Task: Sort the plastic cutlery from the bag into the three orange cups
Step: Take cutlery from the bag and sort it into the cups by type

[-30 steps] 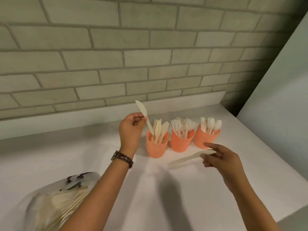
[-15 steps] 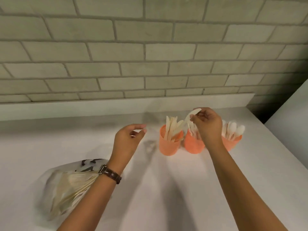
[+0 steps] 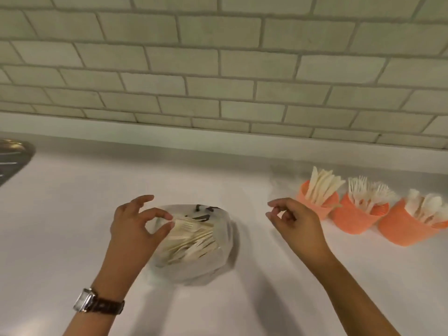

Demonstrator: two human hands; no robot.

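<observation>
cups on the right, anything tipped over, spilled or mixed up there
Nothing stands out. The knife cup, fork cup and spoon cup stand in a row, none tipped over, each holding one kind as far as shows. No loose piece lies on the counter around them.

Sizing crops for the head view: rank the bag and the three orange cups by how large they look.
Largest first:
bag
spoon cup
fork cup
knife cup
The cups seem alike; the spoon cup is nearest the camera, so their ranking is unsure.
</observation>
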